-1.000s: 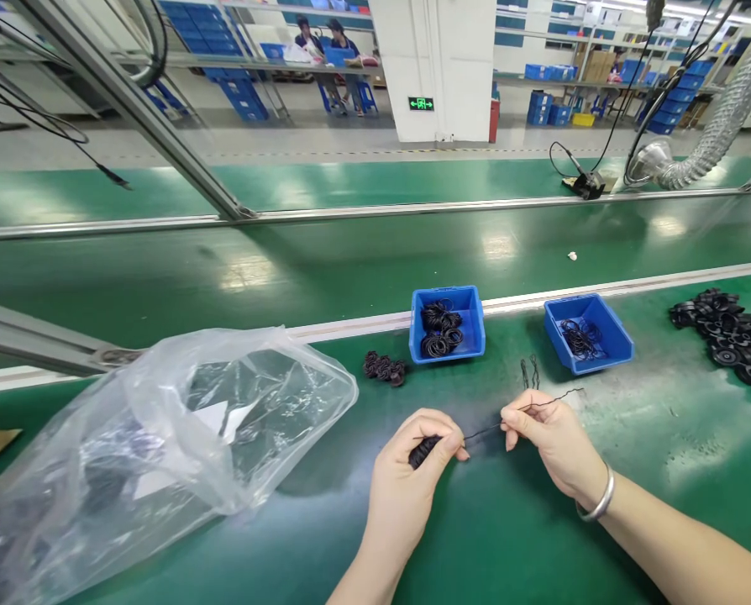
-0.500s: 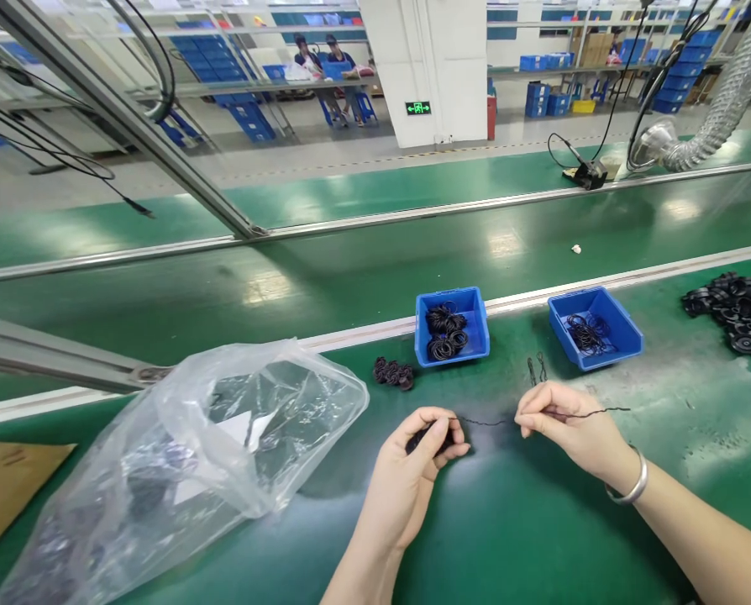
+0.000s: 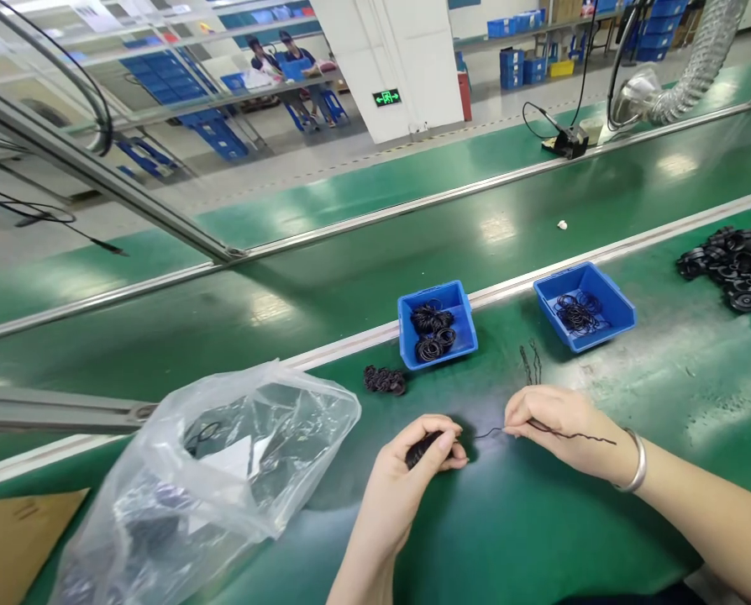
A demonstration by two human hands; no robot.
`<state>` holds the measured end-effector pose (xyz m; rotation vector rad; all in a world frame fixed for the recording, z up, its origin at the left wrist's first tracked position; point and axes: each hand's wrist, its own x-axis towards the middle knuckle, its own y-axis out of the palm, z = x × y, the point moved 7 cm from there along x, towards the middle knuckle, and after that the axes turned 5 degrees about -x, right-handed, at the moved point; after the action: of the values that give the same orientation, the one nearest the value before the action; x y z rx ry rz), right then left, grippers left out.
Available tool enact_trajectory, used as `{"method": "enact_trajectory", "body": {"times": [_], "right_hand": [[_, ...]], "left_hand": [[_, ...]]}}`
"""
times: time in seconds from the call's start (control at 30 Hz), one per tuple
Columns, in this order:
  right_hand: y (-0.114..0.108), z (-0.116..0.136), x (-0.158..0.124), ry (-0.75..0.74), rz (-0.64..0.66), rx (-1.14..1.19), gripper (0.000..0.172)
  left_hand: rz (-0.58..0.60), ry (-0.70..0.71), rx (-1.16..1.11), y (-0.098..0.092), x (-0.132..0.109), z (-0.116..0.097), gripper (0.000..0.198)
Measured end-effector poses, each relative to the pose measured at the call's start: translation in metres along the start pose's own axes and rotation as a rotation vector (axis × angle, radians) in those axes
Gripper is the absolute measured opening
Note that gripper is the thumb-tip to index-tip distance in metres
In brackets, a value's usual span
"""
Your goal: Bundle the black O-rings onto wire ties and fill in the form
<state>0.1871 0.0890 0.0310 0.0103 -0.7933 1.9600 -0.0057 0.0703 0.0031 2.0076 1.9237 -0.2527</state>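
Observation:
My left hand [image 3: 394, 487] is closed around a dark bundle [image 3: 419, 451], mostly covered by the fingers; its exact kind is hidden. In a pinch, my right hand [image 3: 570, 420] holds a thin, kinked black wire tie [image 3: 586, 436]. One end of the tie trails back over the hand toward the silver bangle, and the other spans the short gap toward the left fingertips. Just beyond the right hand, two more wavy black ties [image 3: 530, 363] lie on the green bench. A small clump of black coils [image 3: 384, 380] rests beyond the left hand.
Ahead stand a blue bin [image 3: 470, 336] with bundled black rings and another blue bin [image 3: 624, 318] with loose rings. Left are a clear plastic bag [image 3: 312, 420] and brown cardboard [image 3: 16, 538]. Black round parts [image 3: 737, 273] are piled right. A metal rail [image 3: 350, 343] crosses behind.
My right hand has come slightly closer to the left, and the span of tie between them is shorter. The tie's free end now slopes down over the right hand. The camera view has tilted.

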Motion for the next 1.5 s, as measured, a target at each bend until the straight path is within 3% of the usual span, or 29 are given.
{"method": "enact_trajectory", "body": {"times": [0.13,0.27,0.43,0.63,0.87,1.03,1.2,1.5], "right_hand": [[0.013,-0.006,-0.002,0.087,-0.002,0.109,0.019],[0.032,-0.022,-0.007,0.303,-0.045,0.371,0.023],[0.055,-0.040,-0.014,0.556,-0.088,0.793,0.031],[0.066,-0.043,-0.018,0.712,-0.124,0.993,0.035],[0.070,-0.041,-0.032,0.764,-0.094,1.029,0.028],[0.070,-0.047,-0.038,0.766,-0.039,1.040,0.024],[0.066,-0.038,-0.032,0.755,-0.050,1.127,0.022],[0.060,-0.032,-0.018,0.693,-0.060,1.254,0.027]], "left_hand": [[0.058,-0.049,0.045,0.012,-0.002,0.005,0.022],[0.066,-0.055,-0.015,0.018,-0.004,0.010,0.022],[0.074,-0.044,-0.411,0.018,-0.005,0.014,0.037],[0.103,0.063,-0.824,0.021,-0.005,0.011,0.044],[0.074,0.162,-0.743,0.036,-0.012,0.017,0.033],[0.154,0.210,-0.598,0.045,-0.013,0.018,0.033],[0.125,0.153,-0.421,0.035,-0.009,0.020,0.035],[0.193,0.059,-0.476,0.028,0.000,0.024,0.033]]}}
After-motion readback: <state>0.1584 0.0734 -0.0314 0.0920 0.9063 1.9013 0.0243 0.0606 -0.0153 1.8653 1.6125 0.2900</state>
